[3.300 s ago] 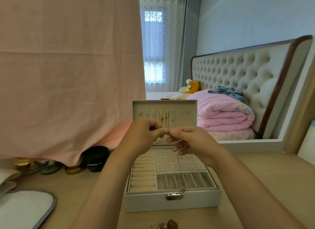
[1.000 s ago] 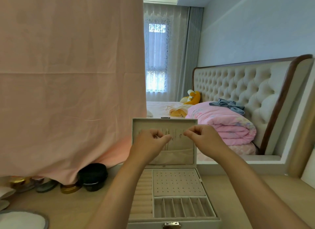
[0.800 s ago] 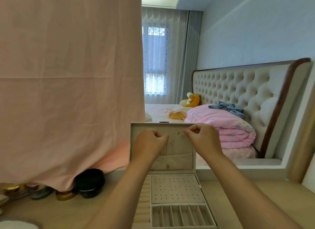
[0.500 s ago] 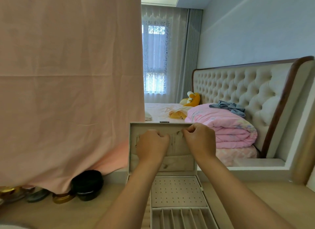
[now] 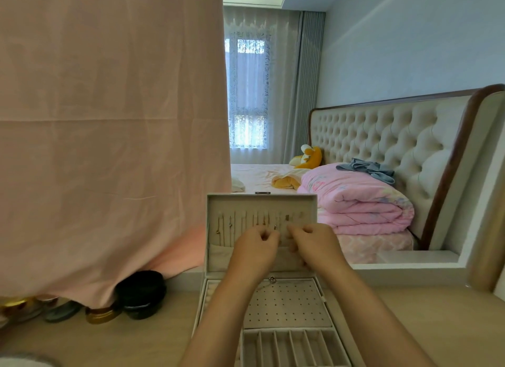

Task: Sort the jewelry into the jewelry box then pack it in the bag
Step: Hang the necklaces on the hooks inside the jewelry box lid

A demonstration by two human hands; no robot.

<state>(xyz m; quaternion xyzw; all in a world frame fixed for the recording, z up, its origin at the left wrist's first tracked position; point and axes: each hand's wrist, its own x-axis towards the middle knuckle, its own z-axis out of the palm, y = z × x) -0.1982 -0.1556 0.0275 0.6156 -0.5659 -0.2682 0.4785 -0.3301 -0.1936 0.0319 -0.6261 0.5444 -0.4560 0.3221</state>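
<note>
On the pale wooden table [image 5: 131, 339] stands the jewelry box [image 5: 287, 309], open, with its lid [image 5: 262, 204] upright. Several thin chains [image 5: 240, 224] hang in a row inside the lid. Both hands are raised in front of the lid, close together but apart. The left hand [image 5: 255, 250] has its fingers curled in, thumb and forefinger pressed together. The right hand [image 5: 314, 246] is curled in the same way. Each pinches an end of a fine necklace [image 5: 272, 278] – the chain is almost too thin to see at the fingertips. Its small pendant hangs below the hands, just above the back edge of the perforated panel. Nearer to the camera, the box has a row of narrow compartments [image 5: 295, 347].

At the left a pink cloth [image 5: 109, 148] hangs down over a black jar [image 5: 142, 293] and a gold-lidded jar [image 5: 101, 313]. Behind the box lies a folded pink quilt [image 5: 355, 200] on a bed with a tufted headboard [image 5: 382, 137].
</note>
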